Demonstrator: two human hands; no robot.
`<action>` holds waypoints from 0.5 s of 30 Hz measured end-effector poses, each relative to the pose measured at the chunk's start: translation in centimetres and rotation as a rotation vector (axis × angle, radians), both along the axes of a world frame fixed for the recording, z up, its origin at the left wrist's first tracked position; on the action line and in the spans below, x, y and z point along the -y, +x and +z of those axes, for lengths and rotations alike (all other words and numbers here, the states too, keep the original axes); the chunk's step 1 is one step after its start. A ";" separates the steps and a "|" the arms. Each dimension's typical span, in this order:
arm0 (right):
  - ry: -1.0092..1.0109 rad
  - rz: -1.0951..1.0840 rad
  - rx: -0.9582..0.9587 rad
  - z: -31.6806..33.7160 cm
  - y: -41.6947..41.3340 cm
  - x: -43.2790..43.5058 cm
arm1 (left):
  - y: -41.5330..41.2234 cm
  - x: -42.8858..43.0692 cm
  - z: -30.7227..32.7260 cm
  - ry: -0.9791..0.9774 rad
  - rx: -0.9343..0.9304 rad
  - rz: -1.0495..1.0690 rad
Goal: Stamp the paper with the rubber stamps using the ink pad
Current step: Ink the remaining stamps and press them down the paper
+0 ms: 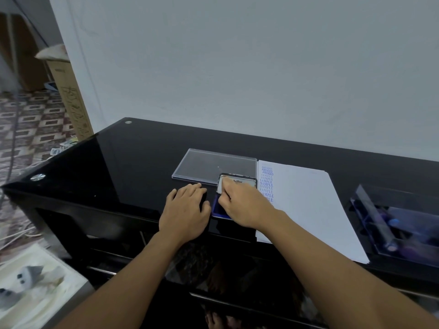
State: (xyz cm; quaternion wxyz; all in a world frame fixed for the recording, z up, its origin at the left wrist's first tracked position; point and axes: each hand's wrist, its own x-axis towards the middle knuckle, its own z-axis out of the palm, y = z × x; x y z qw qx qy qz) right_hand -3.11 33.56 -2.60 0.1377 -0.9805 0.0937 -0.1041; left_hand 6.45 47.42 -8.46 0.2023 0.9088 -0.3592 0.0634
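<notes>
The ink pad (pixel 219 210) sits open near the front of the black worktop (pixel 118 162), w/ its blue pad showing & its lid (pixel 238 182) tipped up at the back. The right hand (pixel 242 205) is over the pad, fingers bent, tips up at the lid's left edge. It might be pinching the lid or a stamp under it; I can't tell, the hand hides that bit. The left hand (pixel 185 210) lies flat on the worktop just left of the pad, fingers loose, holding nothing. The paper (pixel 308 205) lies just right of the pad. Down its left side runs a row of blue prints (pixel 267 184): AMENDED at the top, then SAMPLE many times. A clear tray (pixel 213 166) lies on the worktop behind the pad. Far right, a clear box (pixel 399 229) holds blurry blue & purple things.
</notes>
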 end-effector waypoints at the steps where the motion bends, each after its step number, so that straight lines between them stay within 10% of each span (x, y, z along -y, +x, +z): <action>1: -0.008 0.003 0.002 0.0 0.0 0.0 | 0.0 0.0 0.0 0.002 -0.001 0.001; 15: 0.117 -0.034 -0.043 0.3 1.0 0.6 | -0.1 0.0 0.1 0.009 -0.001 0.004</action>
